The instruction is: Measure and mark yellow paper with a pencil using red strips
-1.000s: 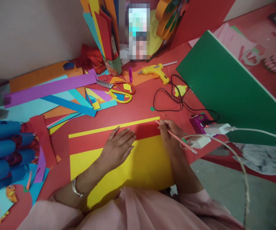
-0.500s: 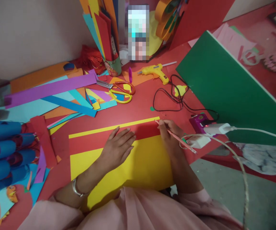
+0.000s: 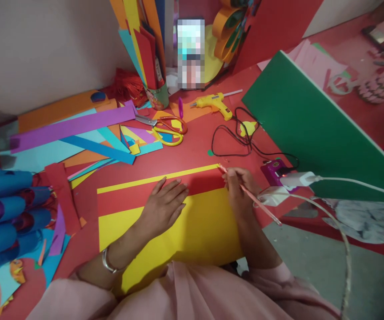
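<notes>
A large yellow paper sheet (image 3: 205,226) lies on the red table in front of me. Across it runs a red paper strip (image 3: 122,201), leaving a thin yellow band showing beyond its far edge. My left hand (image 3: 163,206) lies flat over the strip and sheet, fingers stretched out. In my right hand (image 3: 240,191) is a slim pink pencil (image 3: 260,203), gripped between thumb and fingers. Its tip is at the right end of the thin yellow band; whether it touches the paper I cannot tell.
Scissors (image 3: 168,130) rest beside paper strips (image 3: 75,126) at left. Behind them stands a cup (image 3: 158,97) of rolled paper. A yellow glue gun (image 3: 214,103) trails a black cord. A green board (image 3: 318,129) leans at right near a purple socket box (image 3: 274,171). Blue paper rolls (image 3: 5,213) fill the left edge.
My right hand has shifted slightly right, and the pencil tip has moved a little right to the band's end. My left hand stays in place. The view has tilted slightly.
</notes>
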### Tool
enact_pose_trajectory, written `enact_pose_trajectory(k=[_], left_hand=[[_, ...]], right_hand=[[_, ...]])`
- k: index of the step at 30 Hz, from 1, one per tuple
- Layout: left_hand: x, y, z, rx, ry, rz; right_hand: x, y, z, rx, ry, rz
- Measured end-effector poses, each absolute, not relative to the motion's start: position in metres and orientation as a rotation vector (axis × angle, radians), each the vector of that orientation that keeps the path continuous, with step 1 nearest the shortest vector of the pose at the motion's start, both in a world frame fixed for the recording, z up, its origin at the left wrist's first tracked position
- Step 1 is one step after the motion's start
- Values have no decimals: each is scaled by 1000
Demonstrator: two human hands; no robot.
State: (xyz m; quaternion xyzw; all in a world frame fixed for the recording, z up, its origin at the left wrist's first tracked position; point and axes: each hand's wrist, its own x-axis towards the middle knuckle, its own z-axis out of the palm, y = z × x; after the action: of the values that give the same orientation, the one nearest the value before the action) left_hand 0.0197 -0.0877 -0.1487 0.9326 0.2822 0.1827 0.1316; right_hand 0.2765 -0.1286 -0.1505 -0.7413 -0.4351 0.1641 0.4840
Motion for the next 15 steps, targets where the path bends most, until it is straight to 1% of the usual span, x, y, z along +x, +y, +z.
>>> enact_pose_trajectory(k=[6,11,15], left_hand=[[20,-88,-149,2706,821,533],[20,-89,-148,2686,832,528],[19,-89,-148,2686,830,520]], right_hand=[[264,-121,-133,-1815,-1218,559],[262,-114,-143,-1846,-1283,358],[265,-111,-155,-1810,-1320,331]])
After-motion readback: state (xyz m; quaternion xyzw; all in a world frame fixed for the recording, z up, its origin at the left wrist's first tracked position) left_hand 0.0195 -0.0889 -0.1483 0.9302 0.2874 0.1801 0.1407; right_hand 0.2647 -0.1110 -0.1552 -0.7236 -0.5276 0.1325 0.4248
